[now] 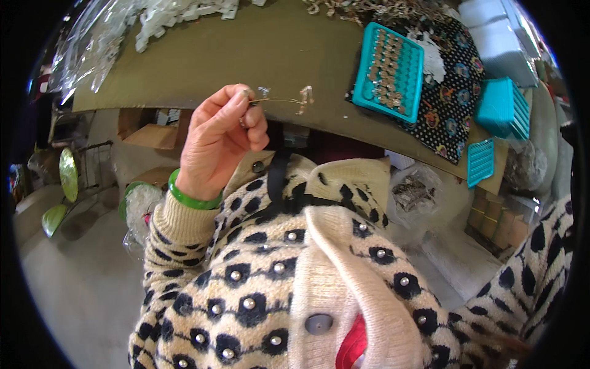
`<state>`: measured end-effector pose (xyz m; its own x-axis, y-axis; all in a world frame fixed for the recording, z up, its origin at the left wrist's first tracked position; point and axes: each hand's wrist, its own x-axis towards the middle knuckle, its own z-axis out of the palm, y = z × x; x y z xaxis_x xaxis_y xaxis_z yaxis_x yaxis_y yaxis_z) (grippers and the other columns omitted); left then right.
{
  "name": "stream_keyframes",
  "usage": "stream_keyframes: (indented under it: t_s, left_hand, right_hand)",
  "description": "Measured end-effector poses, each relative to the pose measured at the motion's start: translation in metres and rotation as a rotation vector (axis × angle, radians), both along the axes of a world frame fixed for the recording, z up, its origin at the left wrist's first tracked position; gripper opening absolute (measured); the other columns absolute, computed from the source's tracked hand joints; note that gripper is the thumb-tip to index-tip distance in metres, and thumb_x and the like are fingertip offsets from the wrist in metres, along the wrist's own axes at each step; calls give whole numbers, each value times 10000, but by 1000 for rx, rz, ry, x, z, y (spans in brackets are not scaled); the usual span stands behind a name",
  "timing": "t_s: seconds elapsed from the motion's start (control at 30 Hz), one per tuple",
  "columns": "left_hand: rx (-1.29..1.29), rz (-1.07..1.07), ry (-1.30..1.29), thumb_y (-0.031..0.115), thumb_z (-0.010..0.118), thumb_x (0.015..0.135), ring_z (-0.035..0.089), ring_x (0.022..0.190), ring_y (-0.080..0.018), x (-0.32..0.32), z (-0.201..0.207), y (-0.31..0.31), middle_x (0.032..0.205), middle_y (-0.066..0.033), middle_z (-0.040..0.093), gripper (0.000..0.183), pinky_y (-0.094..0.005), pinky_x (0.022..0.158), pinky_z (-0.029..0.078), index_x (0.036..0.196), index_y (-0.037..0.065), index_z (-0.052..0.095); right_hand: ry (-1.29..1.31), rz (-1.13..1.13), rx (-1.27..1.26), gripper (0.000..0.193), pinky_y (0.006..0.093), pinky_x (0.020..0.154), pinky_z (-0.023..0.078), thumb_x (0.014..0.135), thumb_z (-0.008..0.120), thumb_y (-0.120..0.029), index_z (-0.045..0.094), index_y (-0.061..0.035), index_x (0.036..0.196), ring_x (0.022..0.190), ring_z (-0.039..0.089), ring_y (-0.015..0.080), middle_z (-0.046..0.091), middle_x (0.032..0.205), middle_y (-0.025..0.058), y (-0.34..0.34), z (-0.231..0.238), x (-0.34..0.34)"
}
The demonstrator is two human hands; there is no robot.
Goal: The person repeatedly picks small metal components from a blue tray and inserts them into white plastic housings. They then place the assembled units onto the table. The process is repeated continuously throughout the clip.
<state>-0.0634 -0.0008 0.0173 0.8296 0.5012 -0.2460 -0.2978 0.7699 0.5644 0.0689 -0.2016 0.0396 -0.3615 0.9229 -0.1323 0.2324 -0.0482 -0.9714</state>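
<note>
As the left forearm [175, 237] slants up, the left hand [227, 120] pinches a thin gold-coloured wire [279, 99], grip closed between thumb and curled fingers [257, 136]. The wire points right over the near edge of the surface [276, 55]. Fingers hide one end; the small clear piece [305, 98] at the other is hard to make out. The right sleeve [522, 277] runs out of frame, hand unseen, so that grip's state cannot be told.

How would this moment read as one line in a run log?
left hand: pinching thin gold-coloured wire | right hand: out of view | to the wire's right: rectangular turquoise tray partly filled with small brownish pieces
</note>
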Motion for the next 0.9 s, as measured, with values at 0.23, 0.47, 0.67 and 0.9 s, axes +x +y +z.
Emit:
stream_keyframes:
  t_s: [0.23,0.47,0.67,0.9]
  left_hand:
    - [-25,20,27,151,531,1001,524,679,-152,1,-5,0,788,-38,548,119,-285,580,449,1051,51,574]
    - [-48,30,31,149,524,1005,517,685,-149,-2,-8,1,793,-37,542,125,-281,582,444,1054,46,574]
    - [-64,46,37,148,523,1005,518,694,-145,-4,-11,0,794,-38,541,126,-280,595,447,1057,46,576]
    - [-101,43,38,154,530,1003,527,690,-146,-5,-13,-2,795,-37,551,125,-280,589,447,1053,51,582]
  right_hand:
    - [-5,-76,-37,371,345,835,485,754,658,-73,557,39,1094,958,599,272,567,1125,174,-9,0,0]
    - [-11,-171,-61,373,344,817,486,762,657,-84,550,39,1097,944,596,266,554,1137,179,-21,7,5]
    - [-19,-221,-69,376,343,801,488,768,656,-94,543,40,1100,932,594,261,542,1146,183,-27,10,8]
    - [-27,-264,-68,379,342,783,489,775,654,-105,535,40,1104,919,591,255,529,1158,187,-31,15,14]
